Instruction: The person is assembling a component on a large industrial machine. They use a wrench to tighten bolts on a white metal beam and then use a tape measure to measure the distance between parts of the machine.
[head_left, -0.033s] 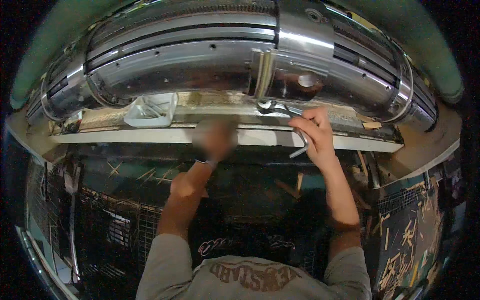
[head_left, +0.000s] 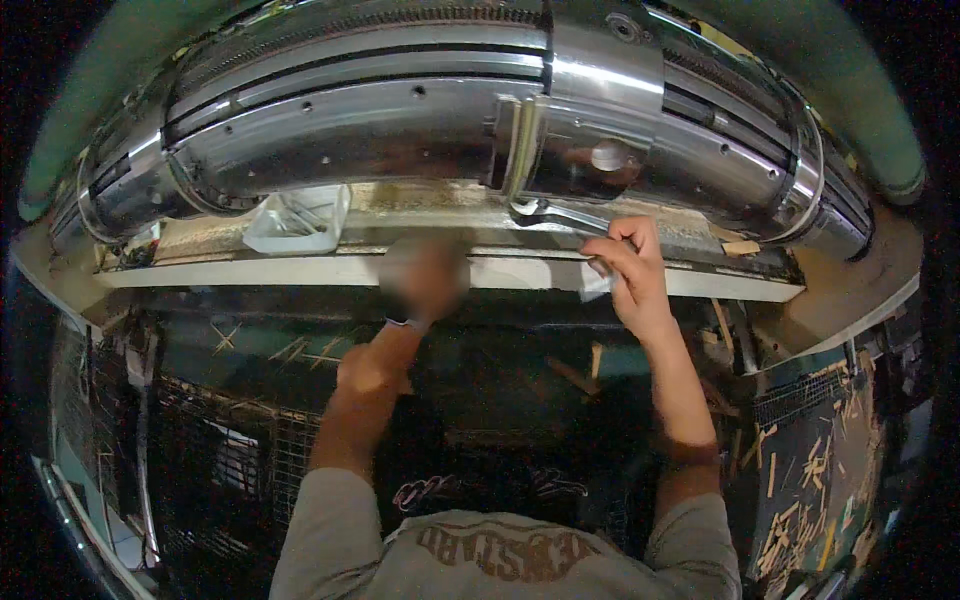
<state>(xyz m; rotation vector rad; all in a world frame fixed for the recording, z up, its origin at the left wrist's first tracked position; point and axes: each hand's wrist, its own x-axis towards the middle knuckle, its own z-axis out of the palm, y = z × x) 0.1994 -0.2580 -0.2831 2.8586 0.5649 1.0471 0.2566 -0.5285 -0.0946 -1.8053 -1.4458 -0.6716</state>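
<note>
My right hand (head_left: 635, 265) is closed around a silver wrench (head_left: 568, 213), whose open-end head lies just under the big metal cylinder (head_left: 400, 125), near its vertical brass-coloured strip (head_left: 522, 148). From the same hand hangs a bent metal rod (head_left: 594, 284), like a hex key, blurred now. My left hand (head_left: 428, 275) is over the white ledge (head_left: 520, 274); a blur hides its fingers and anything they hold. Left of it, a white plastic tub (head_left: 298, 222) with small metal pieces stands on the strip behind the ledge.
The slotted, polished cylinder spans the whole width ahead of me. A small wooden piece (head_left: 741, 247) lies on the strip at the right. Below the ledge, wood slivers (head_left: 805, 480) are scattered on the dark floor, with wire mesh (head_left: 800, 398) on the right.
The wrench has turned slightly in my right hand and shows a brighter face. The bent rod, sharp before, is now smeared. My left hand stays in about the same place.
</note>
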